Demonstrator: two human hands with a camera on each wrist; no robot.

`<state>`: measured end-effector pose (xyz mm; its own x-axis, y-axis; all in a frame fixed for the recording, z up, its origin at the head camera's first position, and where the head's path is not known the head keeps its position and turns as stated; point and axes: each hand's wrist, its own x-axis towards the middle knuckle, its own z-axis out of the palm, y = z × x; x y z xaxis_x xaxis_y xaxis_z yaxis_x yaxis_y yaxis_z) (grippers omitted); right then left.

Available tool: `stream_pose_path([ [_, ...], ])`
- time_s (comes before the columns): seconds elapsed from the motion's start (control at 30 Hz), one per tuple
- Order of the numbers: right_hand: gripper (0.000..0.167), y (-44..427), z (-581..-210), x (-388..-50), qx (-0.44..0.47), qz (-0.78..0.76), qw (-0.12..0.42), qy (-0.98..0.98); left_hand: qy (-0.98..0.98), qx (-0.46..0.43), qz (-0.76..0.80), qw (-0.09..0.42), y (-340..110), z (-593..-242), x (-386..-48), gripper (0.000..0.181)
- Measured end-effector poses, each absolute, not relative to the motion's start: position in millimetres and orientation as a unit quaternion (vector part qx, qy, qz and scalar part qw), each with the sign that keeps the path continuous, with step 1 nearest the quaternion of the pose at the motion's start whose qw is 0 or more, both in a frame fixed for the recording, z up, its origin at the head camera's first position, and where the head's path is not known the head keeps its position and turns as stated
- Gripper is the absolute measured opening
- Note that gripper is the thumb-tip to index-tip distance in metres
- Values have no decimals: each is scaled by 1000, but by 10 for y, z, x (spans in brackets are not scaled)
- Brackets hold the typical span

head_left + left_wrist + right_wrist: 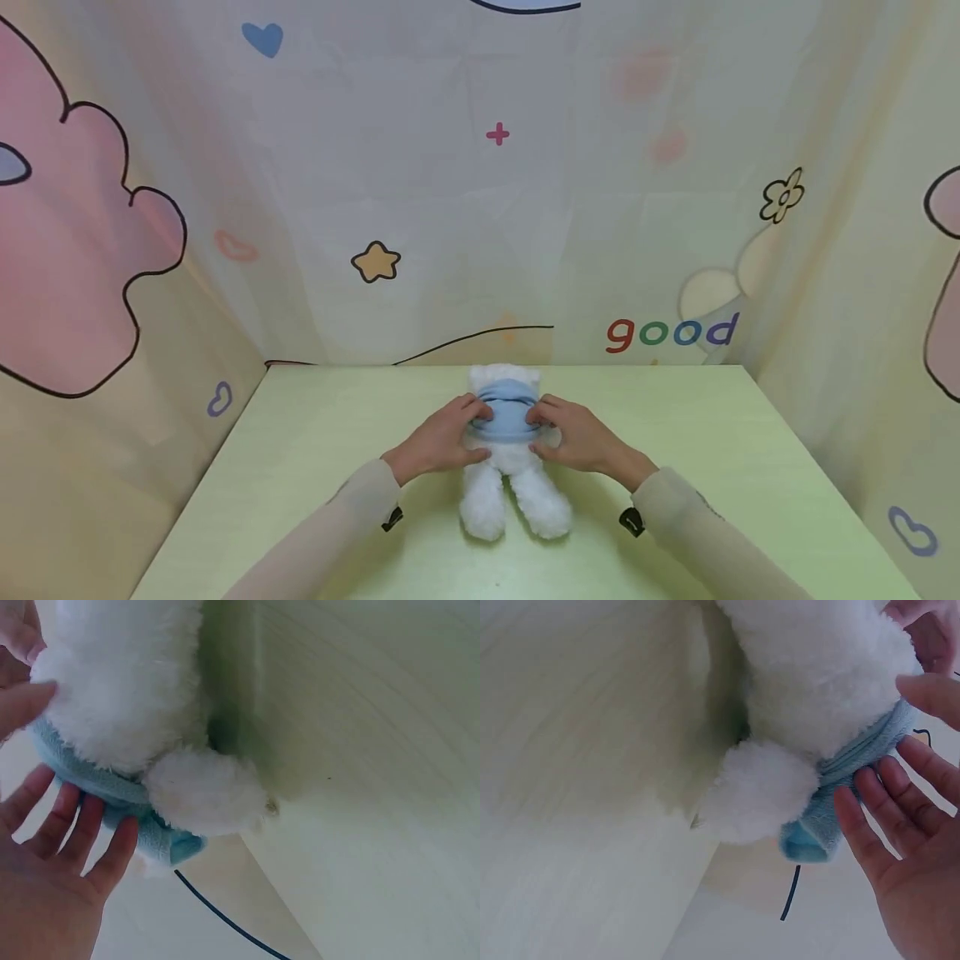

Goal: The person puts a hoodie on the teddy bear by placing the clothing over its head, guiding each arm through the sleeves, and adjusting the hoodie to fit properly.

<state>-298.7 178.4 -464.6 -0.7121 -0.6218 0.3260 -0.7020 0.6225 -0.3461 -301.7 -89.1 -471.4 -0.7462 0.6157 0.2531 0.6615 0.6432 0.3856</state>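
A white fluffy plush toy [510, 460] lies on the table with its legs toward the near edge. Bunched around its upper body is a light blue garment [507, 427]. My left hand [441, 437] and right hand [583, 435] rest on opposite sides of it, fingertips on the cloth and thumbs lower, by the white belly. In the left wrist view, spread fingers of the left hand [64, 870] touch the blue cloth [154, 838]. The right wrist view has relaxed fingers of the right hand [911, 832] against the garment [821, 819], beside a fluffy arm [761, 791].
The pale green table [322, 433] extends on both sides of the toy. Behind it and at both sides hang printed curtains [420, 167] with a star, hearts, a flower and the word "good".
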Motion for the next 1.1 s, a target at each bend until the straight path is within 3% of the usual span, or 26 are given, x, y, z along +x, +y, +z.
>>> stream_pose_path([
  [0.4, 48, 1639, -4811, -2900, 336, 160, 116, -921, -920, -302, -221, 112, -836, -4899, -2952, 33],
  [0.57, 38, 1586, -4832, -2909, 304, 139, 132, -933, -931, -253, -255, 69, -798, -4927, -2957, 37],
  [0.83, 34, 1612, -4899, -2902, 280, 156, 146, -936, -913, -296, -279, 25, -878, -4909, -3016, 37],
  [1.1, 29, 1576, -4903, -2934, 261, 136, 152, -943, -924, -283, -248, 67, -836, -4959, -3066, 25],
])
